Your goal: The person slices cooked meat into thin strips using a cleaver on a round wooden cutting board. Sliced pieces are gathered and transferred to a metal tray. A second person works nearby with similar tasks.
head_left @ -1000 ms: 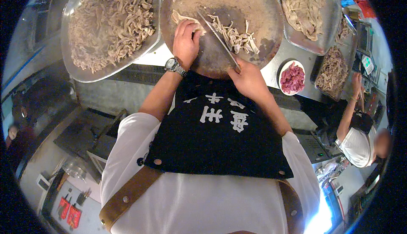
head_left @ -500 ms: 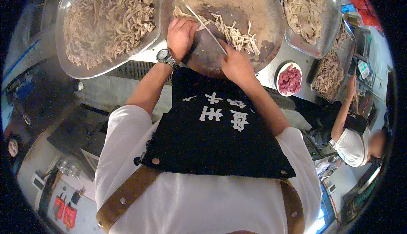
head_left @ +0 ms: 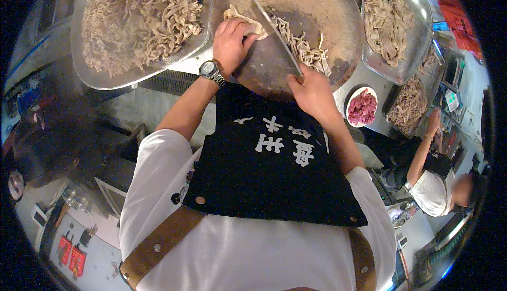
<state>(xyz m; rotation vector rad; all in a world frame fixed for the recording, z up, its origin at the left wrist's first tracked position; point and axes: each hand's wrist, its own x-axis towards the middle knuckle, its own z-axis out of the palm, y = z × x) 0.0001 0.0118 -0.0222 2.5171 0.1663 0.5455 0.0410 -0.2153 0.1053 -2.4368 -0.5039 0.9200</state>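
Right now, in the head view, my right hand (head_left: 312,89) is wrapped tight around the handle of a broad cleaver (head_left: 270,43), fingers fully curled with no gap showing — the handle itself is hidden inside the fist. Its blade runs up and to the left from that hand, over the near half of the round wooden chopping block (head_left: 317,6), with the blade's upper edge slanting toward the block's far left rim.

My left hand (head_left: 232,43) lies knuckles-up on the block's left edge, fingers bent and pressing down on a pale uncut piece of tripe (head_left: 244,19) — a hold-down rather than a closed grasp. That piece sits just under and beyond the fingertips, touching the left face of the blade. A wristwatch (head_left: 210,71) sits on that wrist.

On the other side of the blade, toward the middle of the block, lies a loose row of cut strips (head_left: 306,51), just beside the steel and a little ahead of my right hand.

Off the block's left edge stands a large metal tray (head_left: 92,72) heaped with sliced pieces; off its right edge another metal tray (head_left: 417,53) holds larger pale pieces. Near the block's lower right rim sits a small white bowl of red meat (head_left: 362,106). At the right edge of the view a co-worker (head_left: 430,185) in a white shirt reaches an arm up toward the counter.
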